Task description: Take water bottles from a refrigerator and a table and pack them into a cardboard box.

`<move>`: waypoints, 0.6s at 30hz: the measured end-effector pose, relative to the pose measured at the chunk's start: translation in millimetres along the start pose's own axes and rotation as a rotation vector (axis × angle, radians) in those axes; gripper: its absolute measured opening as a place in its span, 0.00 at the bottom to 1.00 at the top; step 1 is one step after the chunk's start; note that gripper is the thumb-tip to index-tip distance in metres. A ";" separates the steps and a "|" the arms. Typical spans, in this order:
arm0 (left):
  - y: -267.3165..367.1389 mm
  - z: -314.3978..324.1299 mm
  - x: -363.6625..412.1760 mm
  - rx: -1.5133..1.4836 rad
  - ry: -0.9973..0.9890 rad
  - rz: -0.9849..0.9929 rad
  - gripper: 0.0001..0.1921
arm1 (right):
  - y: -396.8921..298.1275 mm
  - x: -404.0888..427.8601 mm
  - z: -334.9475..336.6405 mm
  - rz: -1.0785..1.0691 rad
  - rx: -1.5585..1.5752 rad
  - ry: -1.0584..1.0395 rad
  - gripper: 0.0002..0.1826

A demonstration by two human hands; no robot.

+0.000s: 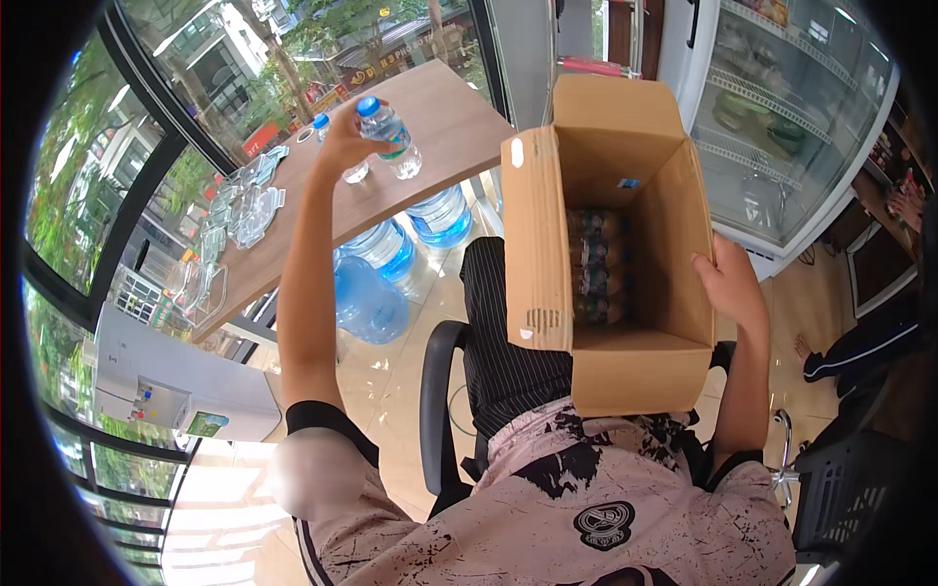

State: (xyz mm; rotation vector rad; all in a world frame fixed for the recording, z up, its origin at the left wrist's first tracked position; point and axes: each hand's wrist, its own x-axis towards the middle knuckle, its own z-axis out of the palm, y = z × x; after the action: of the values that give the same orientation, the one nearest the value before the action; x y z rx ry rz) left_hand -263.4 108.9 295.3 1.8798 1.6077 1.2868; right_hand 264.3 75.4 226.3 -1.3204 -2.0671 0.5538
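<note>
My left hand (346,143) is up at the wooden table, its fingers around the upper part of a small clear plastic water bottle (399,146) with a blue cap. That bottle is upright at the tabletop. A second blue-capped bottle (357,173) stands beside it, partly hidden behind my hand. On my lap rests an open cardboard box (538,242), its flaps spread. Several bottles (597,267) lie in a row inside it, in shadow along the left wall. My right hand (733,282) grips the box's right edge, thumb over the rim.
Clear plastic pieces (253,212) cover the left of the wooden table (447,95). Large blue water jugs (374,300) stand under it. A water dispenser (176,381) is at left, a glass-door fridge (777,132) at right. Another person's hand (909,205) shows far right. The chair's armrest (438,403) is beside me.
</note>
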 end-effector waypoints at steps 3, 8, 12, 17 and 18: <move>-30.7 -2.2 2.1 -0.018 0.024 -0.064 0.32 | -7.6 0.9 0.3 0.074 -0.003 -0.045 0.12; -61.5 3.3 9.4 -0.114 0.015 -0.156 0.34 | -3.0 7.9 4.9 0.043 0.023 -0.021 0.12; -64.3 1.0 12.1 -0.047 0.015 -0.225 0.33 | -2.8 14.5 6.4 0.078 0.043 -0.041 0.12; -65.7 20.2 8.0 -0.091 0.084 -0.149 0.35 | -9.9 19.0 -0.2 0.165 0.044 -0.098 0.12; -71.3 28.0 4.8 -0.085 0.084 -0.150 0.35 | -10.5 18.4 -1.7 0.215 0.029 -0.130 0.14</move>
State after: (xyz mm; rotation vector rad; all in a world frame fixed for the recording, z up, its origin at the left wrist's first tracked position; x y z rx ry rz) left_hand -283.5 142.1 229.1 1.6424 1.6728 1.3633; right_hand 252.9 87.8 239.3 -1.5366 -2.0233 0.7790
